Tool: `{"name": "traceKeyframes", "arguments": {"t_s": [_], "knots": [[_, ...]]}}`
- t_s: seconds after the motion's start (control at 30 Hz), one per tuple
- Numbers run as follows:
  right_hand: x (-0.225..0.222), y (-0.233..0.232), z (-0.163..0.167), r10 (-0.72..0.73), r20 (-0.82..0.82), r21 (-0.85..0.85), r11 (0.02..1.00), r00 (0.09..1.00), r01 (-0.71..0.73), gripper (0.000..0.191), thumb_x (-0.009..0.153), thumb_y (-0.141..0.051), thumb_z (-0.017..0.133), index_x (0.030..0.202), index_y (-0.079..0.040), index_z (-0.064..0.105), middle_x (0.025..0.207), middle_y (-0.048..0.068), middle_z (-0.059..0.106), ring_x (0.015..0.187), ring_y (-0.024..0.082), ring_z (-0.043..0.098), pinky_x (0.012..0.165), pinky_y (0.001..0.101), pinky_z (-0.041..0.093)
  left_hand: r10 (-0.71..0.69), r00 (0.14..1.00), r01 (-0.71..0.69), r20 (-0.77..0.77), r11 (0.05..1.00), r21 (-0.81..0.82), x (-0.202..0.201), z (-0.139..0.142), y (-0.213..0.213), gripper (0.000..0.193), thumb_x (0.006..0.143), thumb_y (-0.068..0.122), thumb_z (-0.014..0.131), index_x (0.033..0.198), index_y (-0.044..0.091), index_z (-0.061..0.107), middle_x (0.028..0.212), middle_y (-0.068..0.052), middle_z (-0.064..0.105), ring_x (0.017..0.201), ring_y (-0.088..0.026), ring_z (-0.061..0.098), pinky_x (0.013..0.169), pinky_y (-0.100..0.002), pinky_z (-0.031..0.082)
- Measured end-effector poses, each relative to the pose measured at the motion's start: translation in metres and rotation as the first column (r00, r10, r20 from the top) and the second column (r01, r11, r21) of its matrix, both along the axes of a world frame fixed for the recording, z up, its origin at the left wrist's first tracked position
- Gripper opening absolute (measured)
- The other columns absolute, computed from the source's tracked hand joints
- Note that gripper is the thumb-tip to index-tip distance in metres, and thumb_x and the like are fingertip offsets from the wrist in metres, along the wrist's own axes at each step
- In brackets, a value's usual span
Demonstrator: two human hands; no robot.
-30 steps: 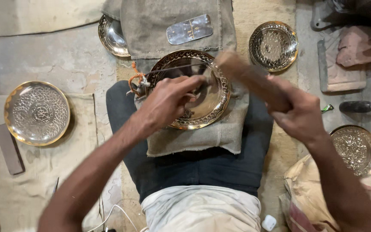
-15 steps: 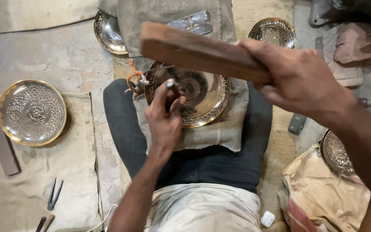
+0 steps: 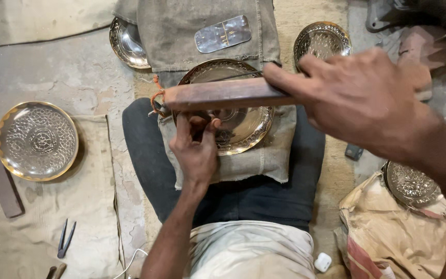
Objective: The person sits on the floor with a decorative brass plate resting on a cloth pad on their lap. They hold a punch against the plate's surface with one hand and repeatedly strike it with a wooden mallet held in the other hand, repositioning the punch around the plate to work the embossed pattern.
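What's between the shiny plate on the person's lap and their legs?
In the head view, a folded grey-brown cloth pad lies between the round engraved brass plate and the dark-trousered legs.

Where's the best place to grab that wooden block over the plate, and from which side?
Probably the right end of the wooden block, from the right. It lies level and lengthwise across the brass plate; the right hand already wraps that end, while the left end hangs over the left hand.

Engraved brass plate (image 3: 238,124) on lap cloth, wooden mallet (image 3: 223,95) above.
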State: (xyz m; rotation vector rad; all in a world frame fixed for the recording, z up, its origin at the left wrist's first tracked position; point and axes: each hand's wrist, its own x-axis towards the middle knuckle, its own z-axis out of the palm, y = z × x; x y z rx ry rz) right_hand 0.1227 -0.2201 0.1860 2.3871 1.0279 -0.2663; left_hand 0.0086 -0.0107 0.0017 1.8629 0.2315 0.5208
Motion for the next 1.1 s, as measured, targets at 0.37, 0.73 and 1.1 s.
{"name": "traceKeyframes", "arguments": {"t_s": [0.37,0.73,1.1], "knots": [[-0.019,-0.075,-0.087,-0.201,0.019,0.763,0.636,0.979,0.116,0.044,0.097,-0.026,0.075,0.138,-0.017,0.062,0.093,0.007,0.076,0.068,0.019,0.070,0.061,0.0367,0.058,-0.569,0.820,0.561,-0.054,0.782,0.273,0.049,0.034,0.034,0.049,0.091,-0.002,0.071,0.139,0.000,0.057,0.112,-0.018,0.073,0.097,-0.028,0.076,0.081,-0.040,0.063],[-0.039,-0.089,-0.115,-0.271,-0.307,0.822,0.407,0.912,0.397,0.047,0.097,-0.020,0.073,0.138,-0.015,0.052,0.095,0.009,0.071,0.067,0.020,0.069,0.062,0.0373,0.062,-0.619,0.778,0.619,-0.108,0.726,0.299,0.053,0.033,0.031,0.061,0.086,-0.017,0.054,0.142,0.008,0.055,0.119,-0.016,0.072,0.102,-0.028,0.076,0.087,-0.034,0.068],[-0.096,-0.106,-0.175,-0.332,-0.107,0.911,0.345,0.937,0.226,0.068,0.080,-0.002,0.078,0.141,-0.015,0.052,0.106,0.015,0.074,0.087,0.030,0.075,0.073,0.0393,0.060,-0.751,0.475,0.874,-0.458,0.342,0.347,0.081,0.057,0.031,0.067,0.082,-0.010,0.061,0.141,0.020,0.059,0.111,-0.014,0.074,0.084,-0.025,0.077,0.074,-0.039,0.065]]}}
